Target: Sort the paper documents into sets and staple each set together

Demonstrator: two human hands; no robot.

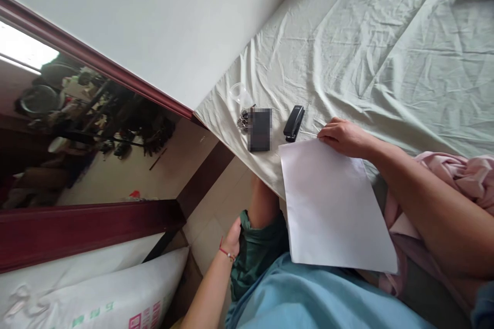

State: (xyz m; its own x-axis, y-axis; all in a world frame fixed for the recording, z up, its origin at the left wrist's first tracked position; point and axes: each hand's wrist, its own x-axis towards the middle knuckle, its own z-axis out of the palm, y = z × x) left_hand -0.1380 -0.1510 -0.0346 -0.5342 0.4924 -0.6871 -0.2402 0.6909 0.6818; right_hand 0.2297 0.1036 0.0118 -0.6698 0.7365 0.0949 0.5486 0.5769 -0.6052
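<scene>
A white sheet of paper (332,205) lies at the edge of a bed covered in a pale green sheet (366,51). My right hand (341,136) rests on the paper's far corner, fingers curled and pinching its edge. My left hand (232,239), a red cord at the wrist, lies down at my knee on green shorts; its fingers are hidden. A black stapler (294,122) sits just left of my right hand. Beside it are a dark rectangular object (260,129), a bunch of small metal clips (243,119) and a clear plastic bag (241,94).
Pink cloth (463,175) is bunched on the bed under my right arm. A white wall (154,20) meets the bed on the left. A dark red frame (88,226) borders a view of cluttered shelves. White sacks (96,293) lie on the tiled floor.
</scene>
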